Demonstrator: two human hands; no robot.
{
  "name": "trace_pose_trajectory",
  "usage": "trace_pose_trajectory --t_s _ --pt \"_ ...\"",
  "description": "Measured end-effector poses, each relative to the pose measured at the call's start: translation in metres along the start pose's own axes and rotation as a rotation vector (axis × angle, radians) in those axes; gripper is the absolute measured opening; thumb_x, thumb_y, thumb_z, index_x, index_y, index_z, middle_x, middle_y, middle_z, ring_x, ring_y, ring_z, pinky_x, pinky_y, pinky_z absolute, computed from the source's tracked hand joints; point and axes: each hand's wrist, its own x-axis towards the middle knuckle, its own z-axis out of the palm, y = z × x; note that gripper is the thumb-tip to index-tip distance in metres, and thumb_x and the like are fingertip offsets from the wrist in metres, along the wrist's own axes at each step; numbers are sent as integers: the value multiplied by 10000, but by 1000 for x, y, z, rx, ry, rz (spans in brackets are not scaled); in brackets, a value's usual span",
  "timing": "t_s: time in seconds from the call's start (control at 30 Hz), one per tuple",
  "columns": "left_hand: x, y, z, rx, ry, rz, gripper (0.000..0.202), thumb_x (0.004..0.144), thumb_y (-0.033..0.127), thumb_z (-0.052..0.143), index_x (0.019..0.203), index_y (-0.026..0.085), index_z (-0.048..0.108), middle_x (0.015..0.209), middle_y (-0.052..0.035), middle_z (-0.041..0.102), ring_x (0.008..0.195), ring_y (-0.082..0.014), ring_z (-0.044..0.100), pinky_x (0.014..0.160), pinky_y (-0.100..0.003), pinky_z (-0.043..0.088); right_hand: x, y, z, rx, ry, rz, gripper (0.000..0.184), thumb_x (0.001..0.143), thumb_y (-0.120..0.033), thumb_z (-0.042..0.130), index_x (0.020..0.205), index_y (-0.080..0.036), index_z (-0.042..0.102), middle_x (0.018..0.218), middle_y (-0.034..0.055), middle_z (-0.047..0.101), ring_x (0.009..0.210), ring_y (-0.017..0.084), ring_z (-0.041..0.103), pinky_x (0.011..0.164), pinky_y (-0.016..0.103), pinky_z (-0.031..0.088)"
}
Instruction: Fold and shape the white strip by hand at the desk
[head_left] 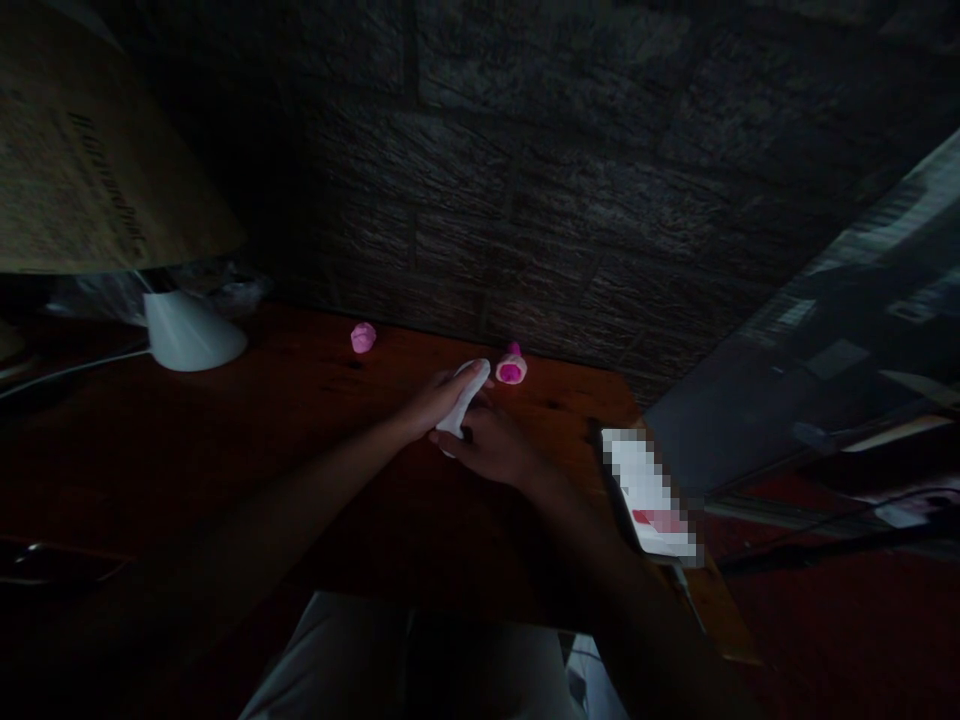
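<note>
A soft-looking white piece (474, 377), flat and elongated, is held between my two hands above the wooden table. My left hand (436, 402) grips its upper part with the thumb along it. My right hand (495, 440) closes round its lower end, thumb pressed on it. Just beyond my hands sits a small magenta piece with a pale pink rim (511, 370). Further left lies a crumpled-looking pink lump (363, 337). Dim light hides what exactly the white piece is, and some of my fingers are behind it.
A lamp with a white cone base (193, 332) and a brown paper shade (112, 170) stands at left. A lit phone (649, 500) with a cable lies near the right edge of the wooden table (315, 390). A dark brick wall (465, 180) rises behind.
</note>
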Motion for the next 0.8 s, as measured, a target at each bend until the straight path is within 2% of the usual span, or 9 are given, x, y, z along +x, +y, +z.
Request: trace_pose_trajectory --t_s 0.5,0.8 --pt "-1 2 1 -18 -3 -22 502 866 614 482 915 186 740 746 -59 717 660 -164 641 605 -255 479 0 0 -1 10 -3 -6 207 907 -314 612 769 -174 675 921 77 699 1007 217 596 885 350 444" --pt "-1 3 2 -12 -2 -16 480 865 600 495 886 184 734 738 -44 707 685 -164 646 654 -266 484 0 -2 -1 -2 6 -15 210 904 -301 619 760 -160 673 889 91 694 1032 238 585 891 371 447"
